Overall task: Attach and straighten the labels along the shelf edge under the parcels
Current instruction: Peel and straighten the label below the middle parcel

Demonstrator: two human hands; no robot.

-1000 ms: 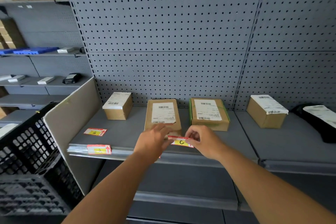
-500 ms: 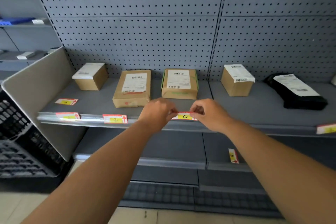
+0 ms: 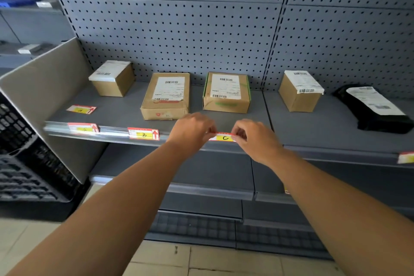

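At mid-frame, the left hand [image 3: 193, 130] and right hand [image 3: 255, 139] are pinching the ends of the C label [image 3: 224, 137] against the shelf edge [image 3: 112, 135]. Just behind it, the green-taped parcel [image 3: 226, 93] is sitting on the shelf.

Both hands meet at the shelf's front edge [image 3: 224, 149]: the left hand [image 3: 192, 129] pinches the left end of the label marked C [image 3: 224, 137], the right hand [image 3: 255, 139] its right end. Left of the left hand, along the same edge, sits the label marked B [image 3: 143, 134], and farther left another label [image 3: 83, 127]. Behind that one a loose label [image 3: 81, 109] lies on the shelf top. Just behind the left hand lies a flat parcel [image 3: 167, 96]; behind the gap between the hands, a second parcel [image 3: 226, 93]. Far left at the back stands a small box [image 3: 112, 78]. Right of the right hand and behind it sit another box [image 3: 299, 92] and, farther right, a bagged parcel [image 3: 378, 110].
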